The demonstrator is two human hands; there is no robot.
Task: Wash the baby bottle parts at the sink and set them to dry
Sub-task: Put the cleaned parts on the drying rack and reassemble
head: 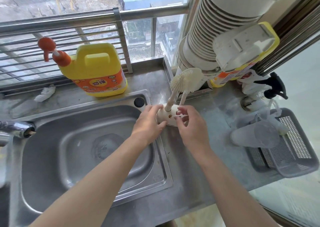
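Just right of sink [52, 157]: left hand [149, 123] grips brush stand [168, 118]; right hand [190, 129] pinches thin white stick [180, 116], probably a small brush.

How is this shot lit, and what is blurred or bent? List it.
Head view: soft window daylight, no hard shadows; the wide-angle lens bows the window rail and sink rim; the faucet at the left edge and the clear bottle at the grey basket look smeared; the brush holder in the left hand and thin brush in the right hand read clearly.
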